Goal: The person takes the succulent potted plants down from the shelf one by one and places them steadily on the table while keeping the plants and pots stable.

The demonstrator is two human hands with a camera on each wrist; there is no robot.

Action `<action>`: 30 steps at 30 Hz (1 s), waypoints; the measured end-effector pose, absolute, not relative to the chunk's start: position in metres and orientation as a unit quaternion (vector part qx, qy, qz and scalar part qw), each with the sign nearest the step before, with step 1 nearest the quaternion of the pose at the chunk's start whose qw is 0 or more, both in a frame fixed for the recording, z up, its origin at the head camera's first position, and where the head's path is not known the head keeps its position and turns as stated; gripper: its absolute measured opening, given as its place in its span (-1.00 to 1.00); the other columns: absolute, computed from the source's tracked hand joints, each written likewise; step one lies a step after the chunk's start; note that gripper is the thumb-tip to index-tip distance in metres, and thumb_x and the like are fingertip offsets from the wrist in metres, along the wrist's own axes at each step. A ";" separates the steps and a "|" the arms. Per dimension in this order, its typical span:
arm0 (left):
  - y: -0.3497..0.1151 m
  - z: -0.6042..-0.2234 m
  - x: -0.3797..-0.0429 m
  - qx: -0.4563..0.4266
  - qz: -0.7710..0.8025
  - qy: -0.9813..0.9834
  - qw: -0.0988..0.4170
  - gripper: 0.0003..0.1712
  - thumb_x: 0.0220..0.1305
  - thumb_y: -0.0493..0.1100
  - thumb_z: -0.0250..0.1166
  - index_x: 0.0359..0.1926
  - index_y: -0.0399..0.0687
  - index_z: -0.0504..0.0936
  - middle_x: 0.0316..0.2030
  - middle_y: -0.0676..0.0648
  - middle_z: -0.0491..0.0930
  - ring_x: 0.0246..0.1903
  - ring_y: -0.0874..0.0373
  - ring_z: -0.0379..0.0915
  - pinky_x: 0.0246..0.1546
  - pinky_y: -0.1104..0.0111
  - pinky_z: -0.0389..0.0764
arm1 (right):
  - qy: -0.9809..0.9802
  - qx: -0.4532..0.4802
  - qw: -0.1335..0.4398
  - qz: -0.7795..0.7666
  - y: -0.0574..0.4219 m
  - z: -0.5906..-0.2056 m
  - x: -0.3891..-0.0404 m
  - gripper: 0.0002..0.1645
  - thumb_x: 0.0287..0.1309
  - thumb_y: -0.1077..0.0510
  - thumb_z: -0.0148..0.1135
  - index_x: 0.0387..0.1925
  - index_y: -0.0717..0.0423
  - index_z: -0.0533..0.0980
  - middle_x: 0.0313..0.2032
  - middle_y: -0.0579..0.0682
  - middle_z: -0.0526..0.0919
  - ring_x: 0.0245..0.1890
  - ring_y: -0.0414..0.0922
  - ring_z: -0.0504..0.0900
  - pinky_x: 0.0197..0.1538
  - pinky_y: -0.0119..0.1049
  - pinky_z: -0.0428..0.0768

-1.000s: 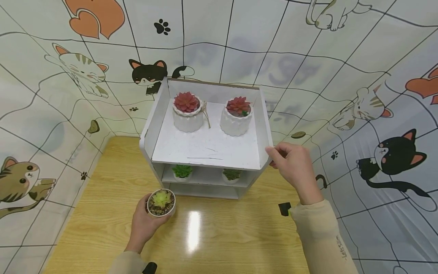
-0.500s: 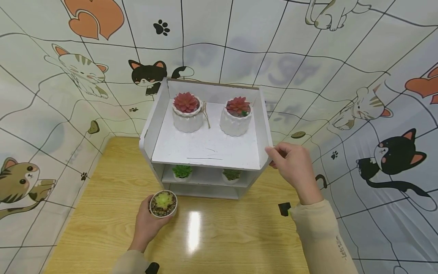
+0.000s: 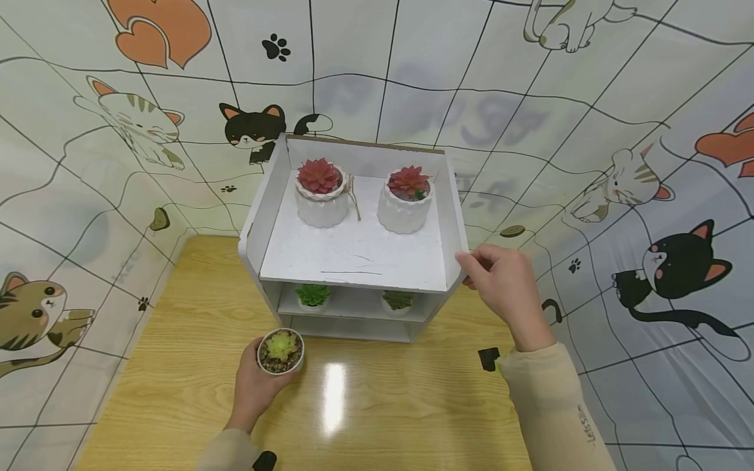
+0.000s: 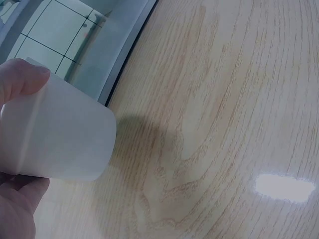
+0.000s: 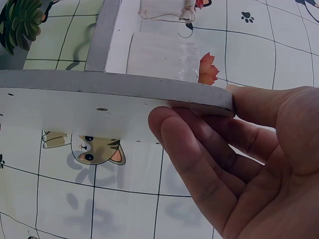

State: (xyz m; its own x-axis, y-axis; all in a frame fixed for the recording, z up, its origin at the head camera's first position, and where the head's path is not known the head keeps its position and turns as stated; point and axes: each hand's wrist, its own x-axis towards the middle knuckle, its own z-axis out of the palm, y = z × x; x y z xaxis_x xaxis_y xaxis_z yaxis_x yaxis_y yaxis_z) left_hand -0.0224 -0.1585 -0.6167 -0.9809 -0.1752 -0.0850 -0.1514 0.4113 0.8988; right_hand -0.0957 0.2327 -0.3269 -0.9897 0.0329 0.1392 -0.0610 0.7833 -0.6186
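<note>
In the head view my left hand grips a small white pot with a yellow-green succulent, in front of the shelf's lower left corner. The left wrist view shows the plain side of this white pot between thumb and fingers, above the table with a shadow beside it. My right hand pinches the right side panel's front edge of a white shelf; the right wrist view shows the thumb on one face of that panel and curled fingers on the other.
Two red succulents in white pots stand on the top shelf. Below them sit a green succulent and a darker green one. The wooden table meets cat-print walls. A black patch lies at the right.
Over the last second my left hand has shifted slightly to the right and toward me with the potted succulent. My right hand keeps its hold on the shelf.
</note>
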 end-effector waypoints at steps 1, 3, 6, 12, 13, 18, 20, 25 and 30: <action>-0.158 -0.617 -0.023 0.098 -0.536 -0.838 0.012 0.16 -0.15 -0.32 0.69 0.44 -0.43 0.22 0.30 -0.43 0.36 0.31 -0.36 0.31 0.36 -0.24 0.32 | -0.942 0.008 0.073 0.328 0.233 -0.327 -0.096 -0.62 0.45 0.02 0.26 -0.42 0.19 0.69 -0.47 0.15 0.76 -0.45 0.02 0.73 -0.40 -0.22 0.59; -0.158 -0.619 -0.023 0.101 -0.538 -0.837 0.012 0.17 -0.15 -0.33 0.69 0.44 -0.43 0.21 0.30 -0.43 0.36 0.32 -0.35 0.31 0.37 -0.23 0.32 | -0.942 0.009 0.074 0.328 0.233 -0.327 -0.096 -0.62 0.45 0.02 0.26 -0.42 0.20 0.69 -0.46 0.16 0.76 -0.45 0.03 0.74 -0.40 -0.22 0.59; -0.158 -0.621 -0.023 0.106 -0.538 -0.836 0.010 0.17 -0.15 -0.32 0.70 0.44 -0.43 0.20 0.31 -0.44 0.35 0.33 -0.36 0.30 0.38 -0.21 0.31 | -0.942 0.009 0.072 0.329 0.233 -0.328 -0.096 -0.62 0.45 0.02 0.26 -0.41 0.20 0.69 -0.45 0.17 0.77 -0.43 0.05 0.75 -0.40 -0.21 0.60; -0.157 -0.626 -0.023 0.109 -0.535 -0.838 0.006 0.18 -0.13 -0.32 0.69 0.44 -0.46 0.18 0.32 -0.47 0.32 0.34 -0.39 0.27 0.38 -0.25 0.30 | -0.941 0.010 0.072 0.330 0.233 -0.328 -0.096 -0.62 0.45 0.02 0.26 -0.41 0.20 0.69 -0.44 0.17 0.77 -0.43 0.06 0.75 -0.39 -0.21 0.60; -0.157 -0.626 -0.024 0.110 -0.537 -0.837 0.004 0.18 -0.12 -0.33 0.68 0.45 -0.46 0.17 0.32 -0.47 0.31 0.34 -0.39 0.26 0.38 -0.26 0.29 | -0.941 0.010 0.072 0.329 0.233 -0.328 -0.096 -0.62 0.45 0.02 0.27 -0.41 0.20 0.69 -0.44 0.17 0.77 -0.43 0.06 0.75 -0.39 -0.21 0.60; -0.157 -0.627 -0.025 0.119 -0.543 -0.831 -0.007 0.19 -0.09 -0.34 0.65 0.48 -0.43 0.13 0.36 -0.47 0.27 0.37 -0.40 0.23 0.41 -0.27 0.26 | -0.942 0.010 0.071 0.329 0.233 -0.327 -0.096 -0.63 0.45 0.03 0.26 -0.41 0.20 0.69 -0.44 0.17 0.77 -0.43 0.05 0.75 -0.39 -0.22 0.60; -0.158 -0.628 -0.025 0.122 -0.542 -0.831 -0.008 0.19 -0.09 -0.33 0.65 0.48 -0.43 0.13 0.36 -0.47 0.27 0.37 -0.40 0.23 0.41 -0.26 0.26 | -0.942 0.011 0.072 0.329 0.233 -0.327 -0.097 -0.63 0.45 0.03 0.27 -0.42 0.20 0.69 -0.45 0.17 0.77 -0.44 0.03 0.74 -0.39 -0.22 0.60; -0.158 -0.633 -0.025 0.126 -0.546 -0.828 -0.005 0.19 -0.10 -0.34 0.66 0.48 -0.42 0.14 0.36 -0.46 0.28 0.38 -0.38 0.24 0.42 -0.25 0.25 | -0.942 0.012 0.075 0.328 0.232 -0.327 -0.097 -0.62 0.45 0.03 0.27 -0.43 0.19 0.69 -0.47 0.13 0.76 -0.46 -0.02 0.73 -0.39 -0.22 0.60; -0.158 -0.637 -0.025 0.127 -0.552 -0.824 -0.003 0.19 -0.10 -0.35 0.66 0.49 -0.41 0.14 0.37 -0.46 0.29 0.38 -0.38 0.24 0.43 -0.23 0.25 | -0.943 0.006 0.072 0.326 0.232 -0.327 -0.096 -0.63 0.45 0.02 0.27 -0.41 0.19 0.69 -0.48 0.10 0.76 -0.46 -0.03 0.73 -0.39 -0.22 0.60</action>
